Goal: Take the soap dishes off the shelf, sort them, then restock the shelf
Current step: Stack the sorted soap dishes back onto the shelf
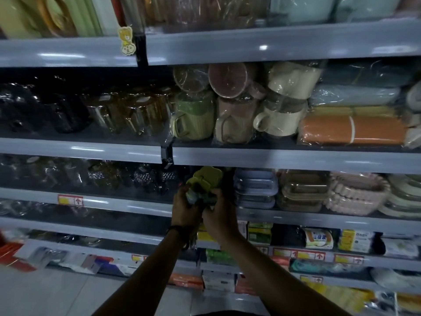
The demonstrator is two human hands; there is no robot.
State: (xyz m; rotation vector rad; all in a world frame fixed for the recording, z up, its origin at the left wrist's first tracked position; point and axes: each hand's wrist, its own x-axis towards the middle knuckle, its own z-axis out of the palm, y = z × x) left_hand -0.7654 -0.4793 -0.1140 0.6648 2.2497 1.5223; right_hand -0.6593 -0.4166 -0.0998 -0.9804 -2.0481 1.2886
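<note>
Left hand point(185, 207) and right hand point(219, 213) gripping green soap dishes point(206, 181) at shelf point(296, 216), stacked dishes point(257, 190) beside

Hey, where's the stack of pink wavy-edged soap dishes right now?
In the head view, the pink soap dishes sit on the right, on the shelf below the mugs, between the brown stack and the cream stack.

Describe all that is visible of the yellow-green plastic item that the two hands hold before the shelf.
The yellow-green plastic item looks moulded, with a rounded, lobed outline and a small raised tab on its face. It is upright, tilted, its top just below the grey shelf edge. The left hand and the right hand grip its lower part, where a bluish piece shows; blur hides finer detail.
</note>
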